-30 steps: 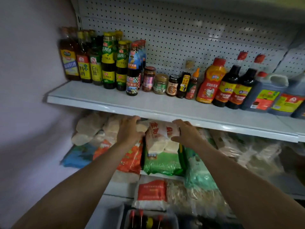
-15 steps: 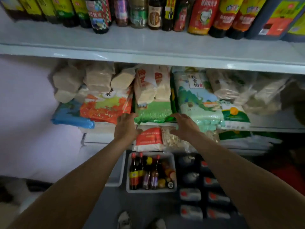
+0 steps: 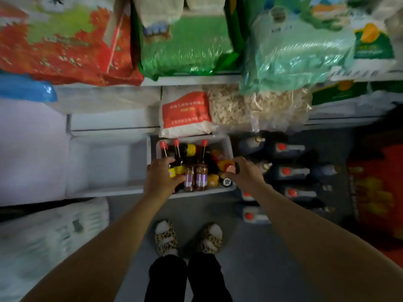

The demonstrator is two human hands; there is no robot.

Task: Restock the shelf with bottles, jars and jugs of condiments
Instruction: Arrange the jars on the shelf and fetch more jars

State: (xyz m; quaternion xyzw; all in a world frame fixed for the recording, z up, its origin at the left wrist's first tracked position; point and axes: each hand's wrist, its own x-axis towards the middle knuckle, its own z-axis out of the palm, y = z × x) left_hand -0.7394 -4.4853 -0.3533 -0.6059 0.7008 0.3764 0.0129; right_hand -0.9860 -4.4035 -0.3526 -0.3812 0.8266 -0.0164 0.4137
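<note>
A white bin (image 3: 229,145) stands on the floor below me, packed with condiments: dark red-capped bottles (image 3: 204,151), two brown jars with purple labels (image 3: 201,177) and an orange squeeze bottle (image 3: 222,162) lying on top. My left hand (image 3: 160,176) curls around a dark bottle with a yellow label (image 3: 173,171) at the bin's left side. My right hand (image 3: 247,173) pinches the red cap end of the orange squeeze bottle at the bin's right side.
An empty white bin (image 3: 109,165) sits just left of the full one. Several dark jugs with red caps (image 3: 291,171) lie on the floor to the right. Bagged goods (image 3: 186,115) fill the low shelves above. My slippered feet (image 3: 188,238) stand on the grey floor.
My view dropped from the upper condiment shelf to the floor. Both hands came down from the bagged goods into the bin and closed on bottles.
</note>
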